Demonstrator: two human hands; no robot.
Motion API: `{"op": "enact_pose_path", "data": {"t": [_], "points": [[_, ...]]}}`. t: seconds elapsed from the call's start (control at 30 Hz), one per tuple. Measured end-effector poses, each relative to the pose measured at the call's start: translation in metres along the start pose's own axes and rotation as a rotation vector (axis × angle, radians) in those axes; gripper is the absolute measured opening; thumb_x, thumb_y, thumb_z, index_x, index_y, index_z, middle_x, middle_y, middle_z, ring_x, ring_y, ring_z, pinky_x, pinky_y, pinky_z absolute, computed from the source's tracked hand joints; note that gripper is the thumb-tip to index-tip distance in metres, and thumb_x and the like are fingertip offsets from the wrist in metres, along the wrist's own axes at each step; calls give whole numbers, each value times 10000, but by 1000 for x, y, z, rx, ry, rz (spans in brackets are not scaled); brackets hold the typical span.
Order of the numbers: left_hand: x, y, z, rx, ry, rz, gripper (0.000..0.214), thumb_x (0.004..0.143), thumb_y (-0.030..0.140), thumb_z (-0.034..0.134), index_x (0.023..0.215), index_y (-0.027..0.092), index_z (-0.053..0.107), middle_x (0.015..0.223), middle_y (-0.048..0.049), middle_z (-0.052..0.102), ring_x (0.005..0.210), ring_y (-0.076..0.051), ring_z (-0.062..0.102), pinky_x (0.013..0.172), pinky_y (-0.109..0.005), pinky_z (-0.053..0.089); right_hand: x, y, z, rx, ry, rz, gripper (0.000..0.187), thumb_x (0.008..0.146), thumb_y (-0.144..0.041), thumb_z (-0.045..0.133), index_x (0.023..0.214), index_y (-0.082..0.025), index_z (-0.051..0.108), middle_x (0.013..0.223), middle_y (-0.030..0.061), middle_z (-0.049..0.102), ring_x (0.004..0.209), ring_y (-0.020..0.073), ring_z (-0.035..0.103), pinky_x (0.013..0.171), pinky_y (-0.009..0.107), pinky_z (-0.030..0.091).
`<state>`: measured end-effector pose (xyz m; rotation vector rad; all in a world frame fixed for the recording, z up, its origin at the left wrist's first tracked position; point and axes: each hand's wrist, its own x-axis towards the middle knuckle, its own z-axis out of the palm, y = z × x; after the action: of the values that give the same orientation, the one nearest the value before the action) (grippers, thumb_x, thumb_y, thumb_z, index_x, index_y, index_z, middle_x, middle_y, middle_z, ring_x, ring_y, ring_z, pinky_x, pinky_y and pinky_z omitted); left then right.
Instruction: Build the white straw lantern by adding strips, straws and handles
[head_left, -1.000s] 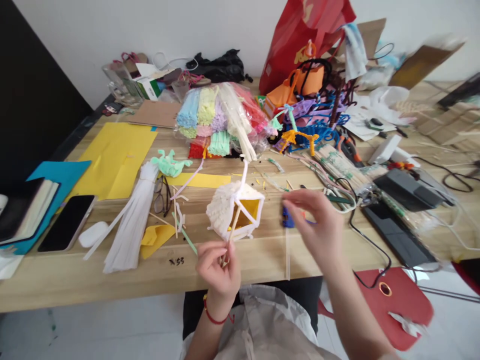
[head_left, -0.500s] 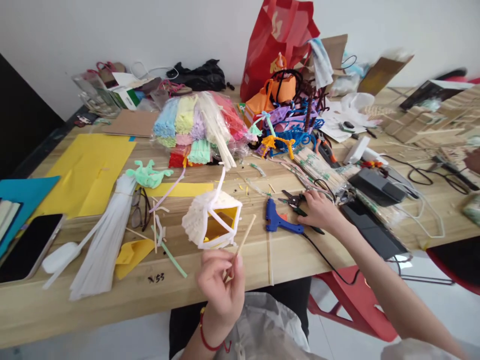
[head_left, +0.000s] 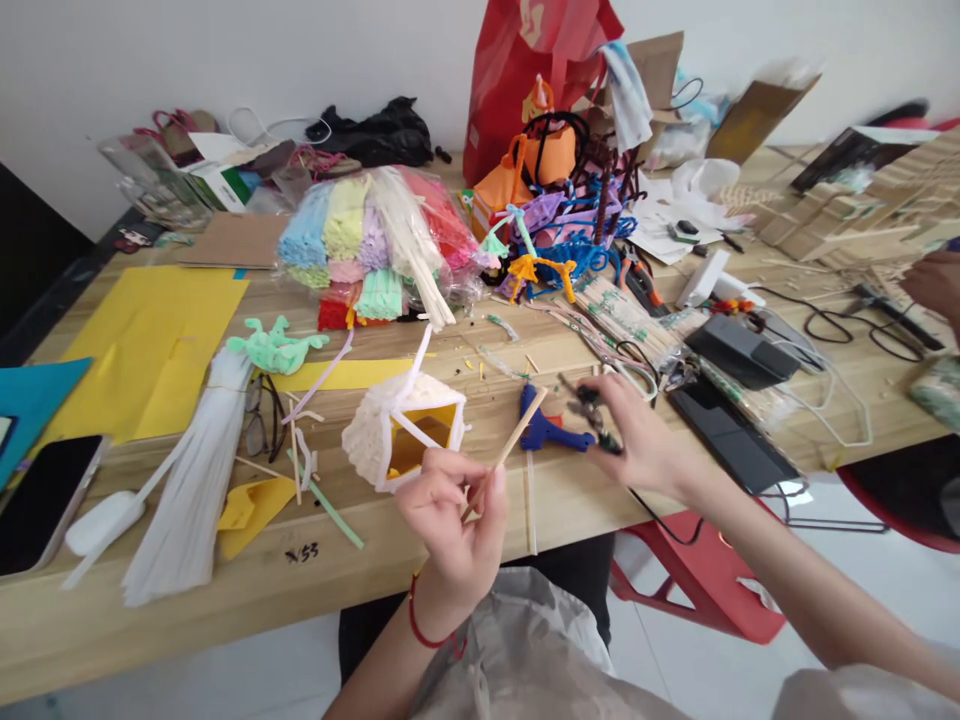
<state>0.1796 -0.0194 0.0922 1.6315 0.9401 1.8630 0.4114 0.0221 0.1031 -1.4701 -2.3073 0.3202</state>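
Observation:
My left hand (head_left: 457, 515) pinches a thin wooden stick (head_left: 521, 430), which slants up to the right. In my right hand (head_left: 645, 440) are black-handled pliers (head_left: 589, 402), slightly blurred, their jaws pointing left. Beneath them a blue glue gun (head_left: 551, 425) lies on the table, its cord running off to the right. Just behind my left hand sits a small white fuzzy house-like piece (head_left: 367, 425) with a white-edged opening and a yellow inside. A pale stick (head_left: 531, 510) lies near the table's front edge, between my hands.
A bundle of white pipe cleaners (head_left: 184, 500), glasses (head_left: 264, 420) and a phone (head_left: 49, 505) lie at left. Bagged coloured pipe cleaners (head_left: 367, 235) and a red bag (head_left: 510, 100) stand behind. Another person's hand (head_left: 937, 285) shows at far right beside black boxes (head_left: 742, 350) and cables.
My right hand has lifted the pliers off the table and brought them left, toward the stick. My left hand has moved slightly right with the stick. The view has shifted a little.

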Motion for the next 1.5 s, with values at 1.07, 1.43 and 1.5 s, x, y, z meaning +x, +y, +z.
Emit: {"op": "enact_pose_path", "data": {"t": [1.07,1.43,1.5], "points": [[-9,-17,13,-95,-102,-3,363,841,54,569,972,258,298,848,12,516,720,-124,550,585,-242,471,5,-59,9,331,-146,-86,518,545,-150,486,1060,-166,442,873,79,593,687,202,556,641,309,461],[1,-23,18,-81,-68,-62,341,851,86,602,923,247,310,798,35,492,675,-95,509,600,-213,416,1,-62,22,335,-174,-36,332,551,-163,479,871,-214,407,662,-14,469,557,160,448,506,247,303],[0,-24,14,-52,-78,-98,307,866,90,586,922,239,324,818,24,482,701,-96,505,613,-211,413,3,-59,21,343,-164,3,332,566,-149,478,886,-211,418,660,-22,465,544,148,434,509,243,300]]}}
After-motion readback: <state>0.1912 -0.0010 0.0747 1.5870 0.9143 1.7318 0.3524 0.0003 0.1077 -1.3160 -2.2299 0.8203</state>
